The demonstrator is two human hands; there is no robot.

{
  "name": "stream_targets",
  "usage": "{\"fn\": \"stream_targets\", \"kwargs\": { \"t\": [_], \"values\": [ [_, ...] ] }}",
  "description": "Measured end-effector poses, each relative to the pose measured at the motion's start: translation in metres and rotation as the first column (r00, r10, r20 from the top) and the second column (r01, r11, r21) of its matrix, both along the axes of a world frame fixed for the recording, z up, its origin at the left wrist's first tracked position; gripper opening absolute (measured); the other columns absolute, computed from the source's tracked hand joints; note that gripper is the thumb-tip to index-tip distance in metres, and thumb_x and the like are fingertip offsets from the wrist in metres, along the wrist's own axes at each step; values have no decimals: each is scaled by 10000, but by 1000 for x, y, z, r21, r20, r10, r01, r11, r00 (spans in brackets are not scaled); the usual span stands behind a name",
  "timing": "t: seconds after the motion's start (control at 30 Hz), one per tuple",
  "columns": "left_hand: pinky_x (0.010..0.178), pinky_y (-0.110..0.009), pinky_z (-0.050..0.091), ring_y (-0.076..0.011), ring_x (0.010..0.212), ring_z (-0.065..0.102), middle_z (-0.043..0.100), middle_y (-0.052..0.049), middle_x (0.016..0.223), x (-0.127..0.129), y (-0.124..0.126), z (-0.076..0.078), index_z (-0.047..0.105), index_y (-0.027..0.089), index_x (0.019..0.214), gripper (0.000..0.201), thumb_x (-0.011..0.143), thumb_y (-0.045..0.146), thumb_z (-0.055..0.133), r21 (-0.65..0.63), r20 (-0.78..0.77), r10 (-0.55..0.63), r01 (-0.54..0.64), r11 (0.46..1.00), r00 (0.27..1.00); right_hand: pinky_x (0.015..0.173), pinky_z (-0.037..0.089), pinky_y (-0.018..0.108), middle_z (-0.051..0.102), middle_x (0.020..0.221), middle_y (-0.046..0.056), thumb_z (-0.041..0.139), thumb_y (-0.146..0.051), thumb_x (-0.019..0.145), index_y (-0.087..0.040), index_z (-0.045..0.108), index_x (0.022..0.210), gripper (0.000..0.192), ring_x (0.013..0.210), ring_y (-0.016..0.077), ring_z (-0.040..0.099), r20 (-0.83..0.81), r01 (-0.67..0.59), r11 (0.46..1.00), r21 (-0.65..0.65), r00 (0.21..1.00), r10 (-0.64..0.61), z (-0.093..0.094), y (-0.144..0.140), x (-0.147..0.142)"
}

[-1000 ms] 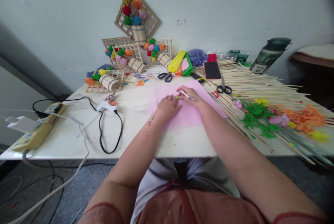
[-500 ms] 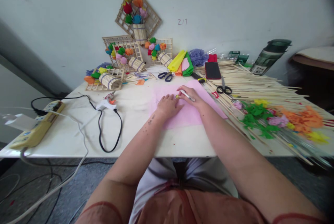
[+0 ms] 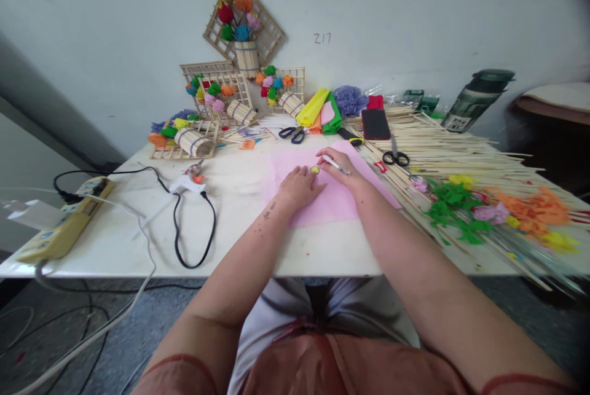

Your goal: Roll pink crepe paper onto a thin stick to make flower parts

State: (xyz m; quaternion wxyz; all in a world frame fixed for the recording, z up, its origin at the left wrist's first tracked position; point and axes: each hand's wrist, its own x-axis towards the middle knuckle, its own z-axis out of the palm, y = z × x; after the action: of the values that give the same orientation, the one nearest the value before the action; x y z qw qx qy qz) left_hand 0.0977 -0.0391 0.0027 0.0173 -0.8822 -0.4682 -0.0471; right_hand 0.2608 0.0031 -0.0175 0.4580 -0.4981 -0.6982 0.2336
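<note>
Pink paper (image 3: 332, 198) lies under your flat, open left hand (image 3: 298, 186) (beside a small yellow disc (image 3: 314, 169)); your right hand (image 3: 343, 169) pinches a pen (image 3: 335, 164).

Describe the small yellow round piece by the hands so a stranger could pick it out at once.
Find the white table and the flat pink paper sheet at its middle. On it, between the left hand and the right hand, which holds a white pen, lies the small yellow round disc, the only yellow spot on the pink.
</note>
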Motion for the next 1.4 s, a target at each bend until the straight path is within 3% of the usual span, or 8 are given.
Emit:
{"fn": "stream_targets", "kwargs": {
  "t": [0.27, 1.17, 1.4],
  "values": [
    [976, -391, 334, -276, 1224, 397, 475, -144, 1293, 2, -1, 0, 444, 143, 1281, 529, 907, 495, 320, 12, -4, -6, 6, 1000, 1000, 691, 435, 266, 619, 725, 0, 553, -135, 646, -171, 601, 897, 258, 687, 137, 577, 67, -43, 999, -17, 997, 44, 4, -6, -5],
    [974, -391, 337, -276, 1199, 411, 496, -133, 1254, -1, 4, -4, 475, 163, 1267, 518, 886, 497, 367, 36, 33, -53, 52, 998, 998, 664, 445, 252, 629, 719, -7, 569, -140, 661, -195, 609, 896, 245, 658, 129, 579, 91, -19, 1000, 20, 996, 17, -3, 1, -5],
    [965, -390, 347, -265, 1188, 418, 513, -107, 1236, -1, 4, -3, 467, 201, 1263, 498, 884, 509, 367, 31, 33, -42, 41, 999, 999, 650, 439, 242, 623, 665, -14, 546, -136, 666, -195, 629, 862, 220, 633, 126, 571, 121, 65, 997, 40, 990, -70, -1, 0, -7]
  ]
}}
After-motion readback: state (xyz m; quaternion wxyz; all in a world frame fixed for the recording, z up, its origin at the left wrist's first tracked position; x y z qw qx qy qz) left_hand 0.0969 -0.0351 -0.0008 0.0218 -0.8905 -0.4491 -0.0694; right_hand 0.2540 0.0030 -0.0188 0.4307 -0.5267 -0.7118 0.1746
